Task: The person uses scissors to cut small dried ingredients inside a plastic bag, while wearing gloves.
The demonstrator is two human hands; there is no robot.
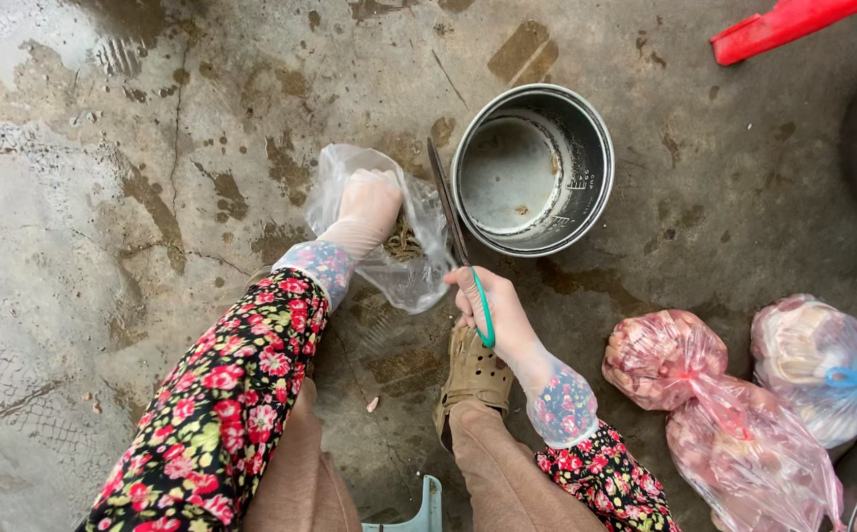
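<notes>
From the head camera I read the scene left to right. My left hand (367,205) is gloved in thin clear plastic and pushed down inside a clear plastic bag (404,266) that sits on the wet concrete floor (103,197); its fingers look curled around something brownish and stringy in the bag (I cannot tell what it is). Just to the right, my right hand (493,313) is closed in a fist round the green handle of a knife (448,207). The blade's long axis runs up and away from me, slightly leftward, lying along the bag's right edge, between the bag and a round metal pot (533,169). So the bag lies left of the blade and the pot right of it, and the left hand is the nearer to the contents. Further right lie tied bags of pinkish meat (665,355).
</notes>
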